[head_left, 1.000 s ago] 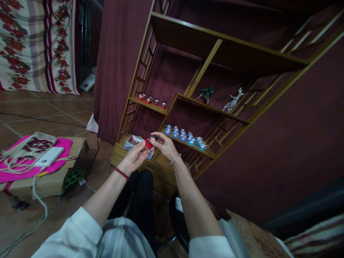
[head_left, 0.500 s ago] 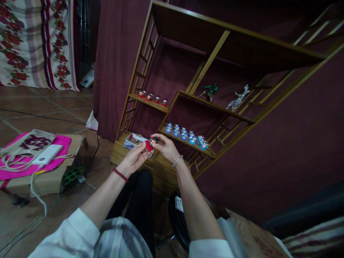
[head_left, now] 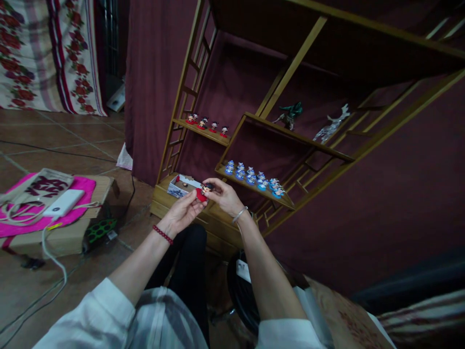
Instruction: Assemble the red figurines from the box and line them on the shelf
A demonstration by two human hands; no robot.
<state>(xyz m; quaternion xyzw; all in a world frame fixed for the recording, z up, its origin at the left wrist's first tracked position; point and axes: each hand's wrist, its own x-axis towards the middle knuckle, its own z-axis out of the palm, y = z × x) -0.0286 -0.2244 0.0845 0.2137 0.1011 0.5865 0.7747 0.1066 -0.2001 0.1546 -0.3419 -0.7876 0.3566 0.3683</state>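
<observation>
Between my two hands is a small dark-haired figurine [head_left: 207, 189] on a round red base [head_left: 200, 195]. My left hand [head_left: 184, 211] pinches the red base from the left. The fingers of my right hand [head_left: 225, 196] close on the figurine's upper part from the right. Just behind my hands an open box [head_left: 178, 187] rests on the cabinet's lower ledge, with a small figure inside it. Several similar red-based figurines [head_left: 202, 123] stand on the upper left shelf. Rows of blue figurines [head_left: 250, 175] occupy the middle shelf.
A wooden display shelf [head_left: 238, 133] stands in front of me, holding a green statue [head_left: 291, 115] and a clear deer figure [head_left: 332, 125]. At left, a cardboard box [head_left: 103, 190] bears a pink cloth, a bag and a white power bank [head_left: 64, 202] with cables. A black stool [head_left: 236, 286] is at lower right.
My view has shifted slightly, so the shelf appears larger and a little higher. Both hands keep their hold on the figurine, almost unmoved.
</observation>
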